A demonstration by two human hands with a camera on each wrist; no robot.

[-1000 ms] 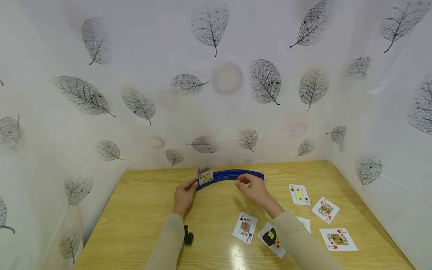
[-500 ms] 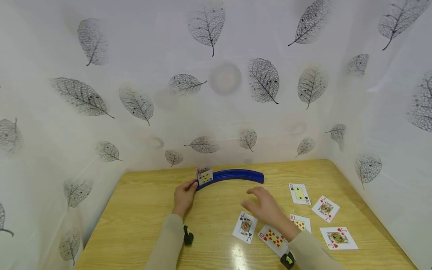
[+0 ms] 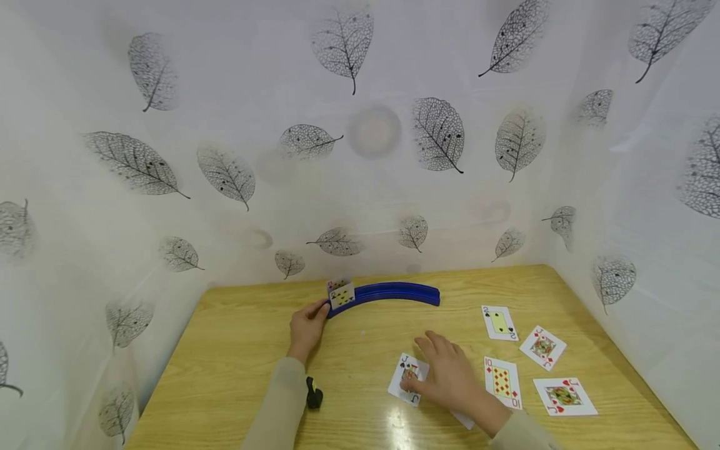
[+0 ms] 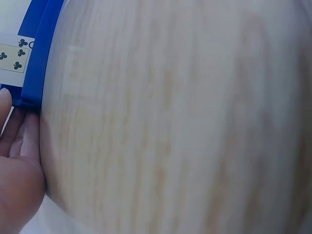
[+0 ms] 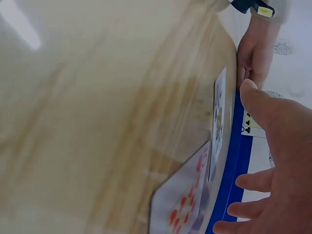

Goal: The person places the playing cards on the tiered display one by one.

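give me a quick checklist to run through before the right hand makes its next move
1. Blue card holder steadied: ok, the left hand grips its left end.
2. Cards in the holder standing: ok, two stand at the left end.
3. Room for another card: ok, none shows along the holder's right part.
4. Right hand free: ok, its fingers are spread and hold nothing.
5. Fingers touching the jack of spades: cannot tell, they overlap it in the head view.

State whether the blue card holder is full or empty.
Partly filled: cards stand in the holder near the left hand; the rest of its length shows none.
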